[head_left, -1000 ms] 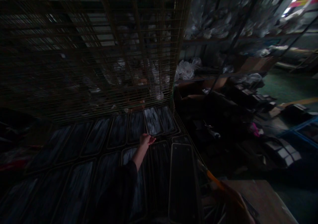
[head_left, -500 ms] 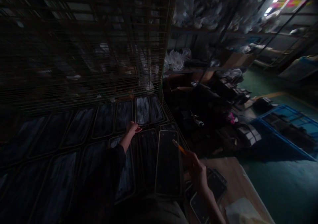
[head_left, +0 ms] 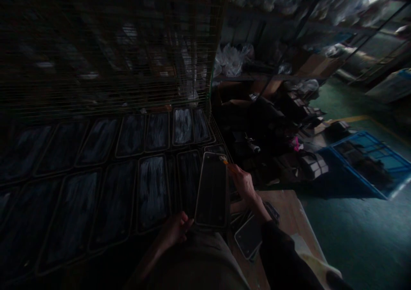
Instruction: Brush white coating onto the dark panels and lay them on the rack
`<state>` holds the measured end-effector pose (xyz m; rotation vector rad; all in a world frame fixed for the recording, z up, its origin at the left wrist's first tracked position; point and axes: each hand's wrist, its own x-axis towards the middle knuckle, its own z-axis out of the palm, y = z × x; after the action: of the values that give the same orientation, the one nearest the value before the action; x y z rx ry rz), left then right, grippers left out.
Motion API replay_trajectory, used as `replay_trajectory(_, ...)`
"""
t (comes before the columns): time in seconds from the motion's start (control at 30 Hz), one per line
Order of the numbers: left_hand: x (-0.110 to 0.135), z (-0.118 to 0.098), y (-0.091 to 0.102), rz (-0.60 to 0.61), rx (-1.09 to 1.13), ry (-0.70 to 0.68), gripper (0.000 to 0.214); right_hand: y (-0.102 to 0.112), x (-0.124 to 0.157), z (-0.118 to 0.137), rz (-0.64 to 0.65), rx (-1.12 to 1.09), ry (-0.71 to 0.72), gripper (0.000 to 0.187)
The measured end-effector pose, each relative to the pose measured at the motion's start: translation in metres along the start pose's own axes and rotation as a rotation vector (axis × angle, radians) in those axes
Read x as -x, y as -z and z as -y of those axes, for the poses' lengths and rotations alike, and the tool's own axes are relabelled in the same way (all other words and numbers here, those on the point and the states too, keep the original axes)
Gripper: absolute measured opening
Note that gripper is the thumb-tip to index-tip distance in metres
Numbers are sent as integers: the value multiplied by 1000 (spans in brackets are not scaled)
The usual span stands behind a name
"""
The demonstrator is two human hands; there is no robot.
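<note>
A paintbrush with an orange handle (head_left: 226, 162) is gripped in my right hand (head_left: 244, 182), its pale bristles on or just over the upper right corner of a dark rectangular panel (head_left: 210, 191). That panel has rounded corners and a light rim, and lies in front of me. My left hand (head_left: 176, 229) is beside the panel's lower left corner, fingers loosely bent and apart with nothing seen in them; I cannot tell if they touch the rim. Left of it lies a similar panel (head_left: 153, 191) streaked with whitish smears.
Rows of streaked panels (head_left: 75, 208) fill the left, backed by a wire mesh wall (head_left: 144, 80). At right, more panels (head_left: 248, 236) are stacked on a wooden board (head_left: 289, 204). A blue crate (head_left: 362, 140) stands on the green floor, below shelves with plastic bags (head_left: 233, 61).
My left hand has come back from the far row to the near panel's lower left corner. My right hand has brought the brush up to the panel's top right corner. The view has shifted.
</note>
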<state>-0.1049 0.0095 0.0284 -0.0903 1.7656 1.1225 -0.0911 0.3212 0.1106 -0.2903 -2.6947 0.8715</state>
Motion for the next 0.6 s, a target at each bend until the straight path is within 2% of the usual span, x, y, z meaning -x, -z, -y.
replay_trajectory(0.1, 0, 8, -23, -12, 182, 58, 37, 1, 10, 3, 51, 15, 15, 26)
replay_trajectory(0.23, 2, -6, -41, -33, 277, 34, 28, 9, 37, 16, 121, 11, 35, 24)
replay_trajectory(0.4, 9, -10, -46, -117, 356, 9, 26, 21, 85, 38, 216, -6, 48, 28)
replay_trajectory(0.6, 14, -6, -47, -131, 461, -50, 30, 36, 137, 63, 350, -68, 2, 29)
